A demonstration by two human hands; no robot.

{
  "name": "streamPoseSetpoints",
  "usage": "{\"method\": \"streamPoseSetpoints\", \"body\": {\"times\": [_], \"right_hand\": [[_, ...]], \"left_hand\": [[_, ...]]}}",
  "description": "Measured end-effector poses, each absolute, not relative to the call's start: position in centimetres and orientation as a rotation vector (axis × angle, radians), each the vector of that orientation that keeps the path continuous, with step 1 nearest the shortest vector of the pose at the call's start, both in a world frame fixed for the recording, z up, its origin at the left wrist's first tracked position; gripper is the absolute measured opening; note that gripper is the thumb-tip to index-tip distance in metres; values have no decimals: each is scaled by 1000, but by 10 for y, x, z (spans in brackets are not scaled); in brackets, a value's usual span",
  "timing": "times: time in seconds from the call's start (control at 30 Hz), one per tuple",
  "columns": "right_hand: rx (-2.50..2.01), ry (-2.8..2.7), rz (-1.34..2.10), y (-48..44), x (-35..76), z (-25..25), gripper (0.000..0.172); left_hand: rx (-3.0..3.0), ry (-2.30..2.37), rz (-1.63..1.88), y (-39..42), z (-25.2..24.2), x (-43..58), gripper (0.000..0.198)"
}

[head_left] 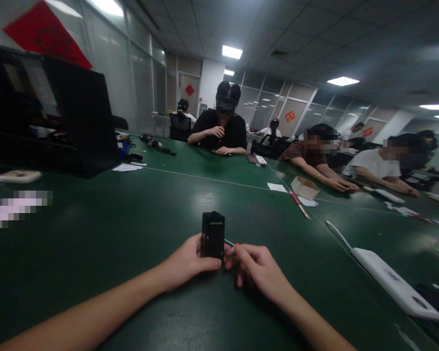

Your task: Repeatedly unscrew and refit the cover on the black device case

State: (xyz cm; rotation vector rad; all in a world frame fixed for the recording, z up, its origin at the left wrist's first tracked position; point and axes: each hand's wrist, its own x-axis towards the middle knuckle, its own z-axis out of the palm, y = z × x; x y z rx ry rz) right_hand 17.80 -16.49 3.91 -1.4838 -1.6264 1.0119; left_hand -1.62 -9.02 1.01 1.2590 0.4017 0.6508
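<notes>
Small black rectangular box-shaped device (212, 235), standing upright on the dark green table top (131, 234) at about 6 o'clock of the view, near the table's front edge; a thin green mark shows near its top. Left hand (186, 263), entering from 7 o'clock, is closed around the lower part of the device, thumb along its base on the near side and fingers wrapped behind. Right hand (258, 268), entering from 5 o'clock, has its fingers pinched together on a slim tool with an orange handle and a thin metal shaft (232, 243); the shaft points toward 9 o'clock and its tip lies at the device's right side, though contact cannot be told. The two hands almost touch at the base of the device.

At 3 to 4 o'clock of the hands, well apart, lies a long white flat plastic casing (395, 287). At 1 o'clock sit a small open cardboard box (304, 187), white paper slips (277, 186) and a red-and-white pencil-like stick (300, 204). At 10 o'clock stands a large black open case (76, 122). Other people sit along the far and right edges of the table, from 12 to 2 o'clock, their hands resting on the table
</notes>
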Motion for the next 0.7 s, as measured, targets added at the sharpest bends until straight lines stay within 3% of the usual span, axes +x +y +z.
{"method": "streamPoseSetpoints", "body": {"times": [0.1, 0.17, 0.47, 0.7], "right_hand": [[-1760, -1878, 315, -162, 206, 49, 37], [-1883, -1974, 137, -159, 219, 49, 39], [-1708, -1835, 422, -159, 197, 45, 20], [-1489, -1792, 371, -166, 182, 44, 23]], "left_hand": [[1113, 429, 667, -80, 10, -18, 36], [1025, 471, 726, -75, 9, -19, 34], [1180, 622, 823, -52, 5, -27, 34], [1272, 705, 957, -37, -1, -33, 37]]}}
